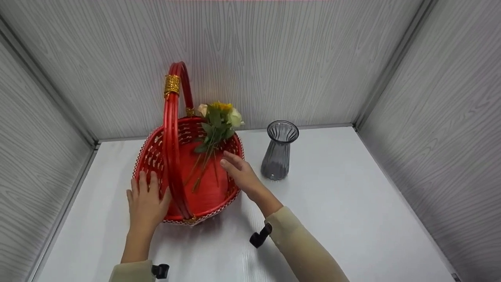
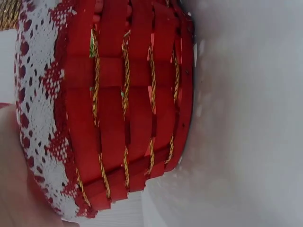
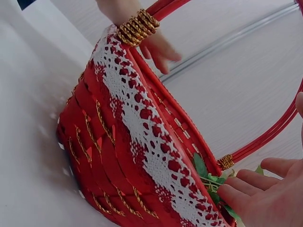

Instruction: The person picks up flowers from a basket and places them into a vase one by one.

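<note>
A red woven basket (image 1: 203,203) with a tall arched handle (image 1: 171,137) stands on the white table. Artificial flowers (image 1: 219,121), with pale roses and a yellow bloom, lie in it, stems down on its floor and blooms over the back rim. My left hand (image 1: 146,203) lies over the basket's left front rim, fingers spread; in the left wrist view part of this hand (image 2: 19,184) is beside the lace trim (image 2: 40,104). Over the right rim is my right hand (image 1: 243,175), fingers extended, near the stems. In the right wrist view its fingers (image 3: 255,182) are beside green leaves (image 3: 201,165).
A grey ribbed glass vase (image 1: 277,156) stands upright to the right of the basket, near my right hand. Wood-grain panels (image 1: 274,58) enclose the white table (image 1: 332,203) at the back and both sides.
</note>
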`<act>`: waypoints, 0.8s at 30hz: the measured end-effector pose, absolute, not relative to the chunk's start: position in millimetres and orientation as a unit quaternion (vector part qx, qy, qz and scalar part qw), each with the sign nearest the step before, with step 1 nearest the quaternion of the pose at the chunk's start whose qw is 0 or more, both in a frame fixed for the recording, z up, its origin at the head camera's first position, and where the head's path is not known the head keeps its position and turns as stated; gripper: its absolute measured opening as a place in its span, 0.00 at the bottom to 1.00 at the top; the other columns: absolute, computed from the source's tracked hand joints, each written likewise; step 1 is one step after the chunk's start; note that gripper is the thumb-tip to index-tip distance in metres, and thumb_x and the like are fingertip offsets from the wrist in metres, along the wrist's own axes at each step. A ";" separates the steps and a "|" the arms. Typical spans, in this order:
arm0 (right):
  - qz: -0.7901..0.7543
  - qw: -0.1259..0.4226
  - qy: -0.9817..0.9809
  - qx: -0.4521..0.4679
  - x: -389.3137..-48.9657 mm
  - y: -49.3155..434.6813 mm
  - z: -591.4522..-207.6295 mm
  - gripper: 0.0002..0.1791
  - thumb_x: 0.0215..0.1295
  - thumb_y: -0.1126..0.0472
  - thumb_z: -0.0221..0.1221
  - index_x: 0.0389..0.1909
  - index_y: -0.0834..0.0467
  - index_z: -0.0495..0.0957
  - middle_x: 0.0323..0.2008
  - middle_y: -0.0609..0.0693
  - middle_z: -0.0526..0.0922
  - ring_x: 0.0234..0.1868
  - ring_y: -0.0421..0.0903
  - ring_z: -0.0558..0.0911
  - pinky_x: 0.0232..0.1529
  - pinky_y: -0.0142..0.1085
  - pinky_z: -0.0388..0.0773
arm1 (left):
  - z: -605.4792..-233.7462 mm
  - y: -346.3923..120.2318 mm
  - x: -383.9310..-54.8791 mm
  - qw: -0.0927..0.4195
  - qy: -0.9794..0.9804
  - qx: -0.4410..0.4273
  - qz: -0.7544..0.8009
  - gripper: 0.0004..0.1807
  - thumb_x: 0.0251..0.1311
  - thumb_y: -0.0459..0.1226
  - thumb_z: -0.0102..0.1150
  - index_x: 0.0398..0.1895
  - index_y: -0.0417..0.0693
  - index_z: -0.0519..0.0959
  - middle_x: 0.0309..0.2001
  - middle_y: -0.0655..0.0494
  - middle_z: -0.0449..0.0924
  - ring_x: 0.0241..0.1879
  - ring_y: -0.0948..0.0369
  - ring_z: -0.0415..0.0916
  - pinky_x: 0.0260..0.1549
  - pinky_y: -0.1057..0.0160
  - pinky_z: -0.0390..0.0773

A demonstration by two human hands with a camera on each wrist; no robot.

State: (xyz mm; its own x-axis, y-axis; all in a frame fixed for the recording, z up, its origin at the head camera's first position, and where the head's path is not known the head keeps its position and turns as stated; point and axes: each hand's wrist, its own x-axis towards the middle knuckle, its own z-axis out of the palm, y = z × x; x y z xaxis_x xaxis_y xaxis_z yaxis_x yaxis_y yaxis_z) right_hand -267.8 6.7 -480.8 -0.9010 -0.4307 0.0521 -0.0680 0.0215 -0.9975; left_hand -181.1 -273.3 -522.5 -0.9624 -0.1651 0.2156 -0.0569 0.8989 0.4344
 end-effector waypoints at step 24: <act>-0.793 0.187 0.578 -0.048 -288.5 -12.3 -484.5 0.36 0.74 0.46 0.51 0.73 0.64 0.59 0.69 0.65 0.69 0.70 0.60 0.70 0.69 0.53 0.67 | -516.8 -278.9 -201.2 0.149 -0.967 0.055 -0.199 0.39 0.67 0.44 0.51 0.74 0.28 0.55 0.74 0.21 0.44 0.72 0.27 0.43 0.68 0.28 0.47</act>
State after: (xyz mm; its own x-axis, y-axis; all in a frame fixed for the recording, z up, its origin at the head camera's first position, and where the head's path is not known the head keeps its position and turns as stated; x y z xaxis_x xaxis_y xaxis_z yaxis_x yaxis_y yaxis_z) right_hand -288.5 -12.3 -484.5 -0.9254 -0.3522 -0.1399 0.2410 -0.2622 -0.9344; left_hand -201.2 -278.9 -516.8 -0.9498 -0.1661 0.2652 -0.0476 0.9143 0.4021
